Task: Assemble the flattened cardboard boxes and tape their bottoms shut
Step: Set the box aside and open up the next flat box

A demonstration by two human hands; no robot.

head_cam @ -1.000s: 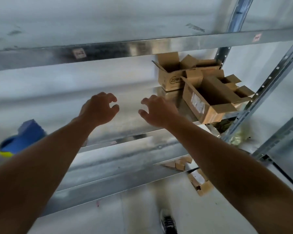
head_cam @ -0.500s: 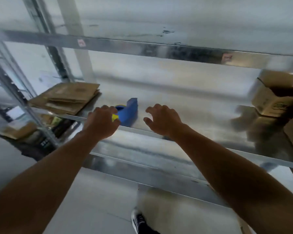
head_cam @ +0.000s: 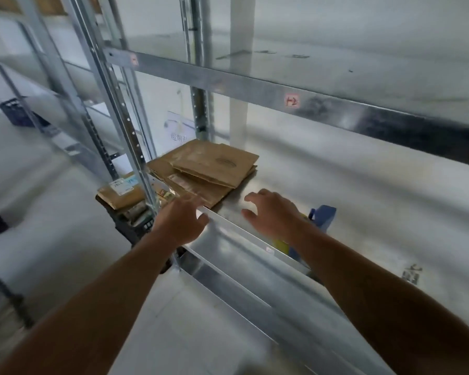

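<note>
One stack of flattened cardboard boxes (head_cam: pixel 209 169) lies on the metal shelf (head_cam: pixel 255 236), just beyond the fingertips of the left hand (head_cam: pixel 180 223) and ahead and to the left of the right hand (head_cam: pixel 272 212). At least three brown layers can be told apart in it, but blur hides the exact count. Two bare hands reach forward, both holding nothing. The left one hangs over the shelf's front edge with its fingers loosely curled, close to the stack's near corner; whether it touches the cardboard cannot be told. The right one hovers above the bare shelf surface with fingers relaxed and slightly spread. One blue tape dispenser (head_cam: pixel 324 216) stands on the shelf just to the right of the right wrist, partly hidden by the forearm, with a bit of yellow showing below it. Left of the left hand, past one perforated upright post (head_cam: pixel 119 117), a few labelled brown parcels (head_cam: pixel 122 193) sit lower down. Above both hands runs one upper shelf beam (head_cam: pixel 228 82) bearing two small red stickers (head_cam: pixel 292 100). Far off to the left, one dark blue crate (head_cam: pixel 16 112) rests on the floor.
</note>
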